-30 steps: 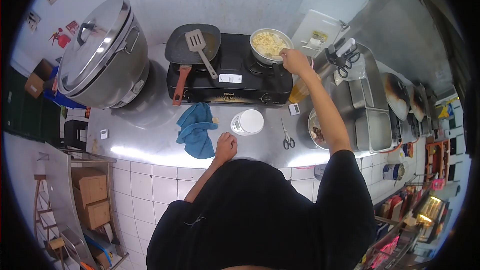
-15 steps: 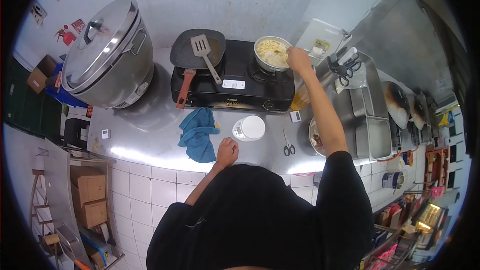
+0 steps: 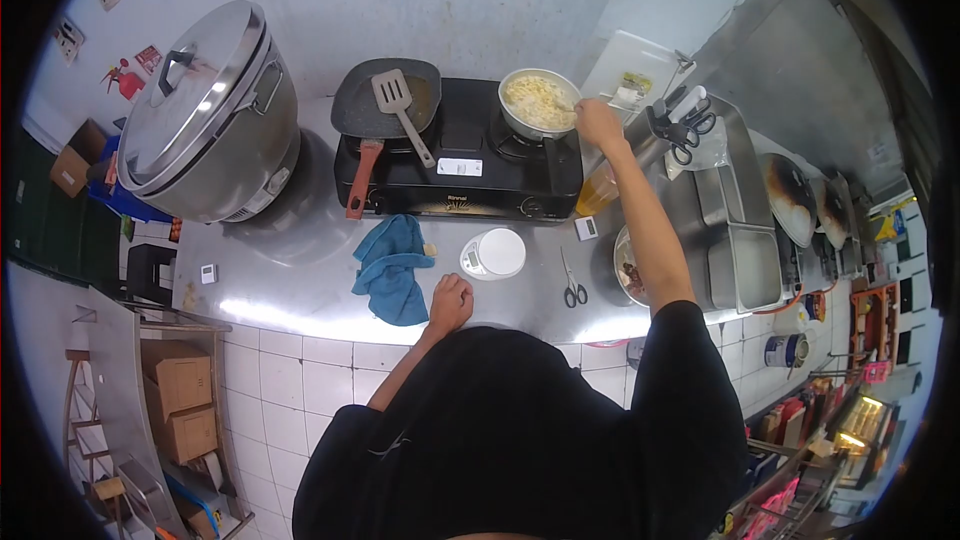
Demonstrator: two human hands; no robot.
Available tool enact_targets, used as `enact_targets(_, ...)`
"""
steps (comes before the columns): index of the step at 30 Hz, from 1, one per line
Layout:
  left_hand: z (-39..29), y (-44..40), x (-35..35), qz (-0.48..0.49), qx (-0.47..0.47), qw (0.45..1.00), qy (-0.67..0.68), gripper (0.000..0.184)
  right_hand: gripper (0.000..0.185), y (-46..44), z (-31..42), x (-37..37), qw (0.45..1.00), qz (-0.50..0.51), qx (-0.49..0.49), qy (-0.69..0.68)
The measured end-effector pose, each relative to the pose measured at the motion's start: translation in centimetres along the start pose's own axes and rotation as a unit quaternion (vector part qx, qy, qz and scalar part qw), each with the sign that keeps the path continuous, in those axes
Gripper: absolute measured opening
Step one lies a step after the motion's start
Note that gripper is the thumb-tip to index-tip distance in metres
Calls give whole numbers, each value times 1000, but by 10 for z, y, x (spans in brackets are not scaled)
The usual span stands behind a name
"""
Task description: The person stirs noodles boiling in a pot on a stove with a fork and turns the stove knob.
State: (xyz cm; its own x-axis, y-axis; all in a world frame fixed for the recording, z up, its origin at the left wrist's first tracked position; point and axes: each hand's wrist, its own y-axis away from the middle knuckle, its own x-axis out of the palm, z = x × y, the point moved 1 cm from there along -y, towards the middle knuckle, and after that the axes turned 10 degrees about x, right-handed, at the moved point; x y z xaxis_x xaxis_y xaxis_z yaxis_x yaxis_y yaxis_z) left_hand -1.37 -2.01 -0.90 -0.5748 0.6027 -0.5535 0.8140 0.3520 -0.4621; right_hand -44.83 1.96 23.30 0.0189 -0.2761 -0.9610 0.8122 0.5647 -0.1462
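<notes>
My right hand (image 3: 600, 124) is closed on a spoon-like utensil (image 3: 569, 108) at the right rim of a small pan (image 3: 512, 124). Most of the utensil is hidden by my hand and the food. Pale yellow chunks in whitish liquid (image 3: 538, 100) fill the pan, which sits on the right burner of a black gas stove (image 3: 400, 198). My left hand (image 3: 452, 302) rests at the counter's front edge, its fingers curled in with nothing seen in them. Close to it are a blue cloth (image 3: 392, 275) and a white kitchen scale (image 3: 498, 253).
A square frying pan (image 3: 360, 105) with a slotted spatula (image 3: 393, 92) across it occupies the left burner. A large rice cooker (image 3: 225, 155) stands left. Scissors (image 3: 573, 292), a timer (image 3: 586, 228), a bowl (image 3: 622, 265) and metal containers (image 3: 748, 275) lie to the right.
My right hand has moved the utensil slightly within the small pan, toward its right rim; less of the utensil shows. The view has shifted a little. My left hand stays put.
</notes>
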Motion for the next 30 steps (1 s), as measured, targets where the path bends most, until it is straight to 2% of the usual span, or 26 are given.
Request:
enact_targets(5,-2,-1,0,-1,1,1000,-2,4,27,8,11,-21,998,-15,-16,-54)
enact_targets(7,-3,0,0,5,-7,1000,-5,4,27,12,17,-24,994,15,-85,-62)
enact_targets(8,-3,0,0,7,-6,1000,-5,4,27,16,21,-26,994,15,-83,-63)
enact_targets(10,-2,0,0,4,-9,1000,-2,4,28,27,30,-30,990,113,-73,-31)
enact_targets(13,2,1,2,7,-2,1000,-4,4,26,35,37,-40,994,77,-70,-43)
enact_targets(19,-2,0,0,-1,-7,1000,1,5,24,36,42,-53,994,78,-82,-4)
enact_targets(23,1,0,0,9,-6,1000,-7,5,27,34,32,-23,993,85,-79,16)
enact_targets(25,-1,0,-1,10,-9,1000,-2,5,24,38,29,-7,997,36,-73,-11)
enact_targets(30,-5,-2,-2,-11,5,1000,-3,5,21,31,26,9,999,4,-54,-9)
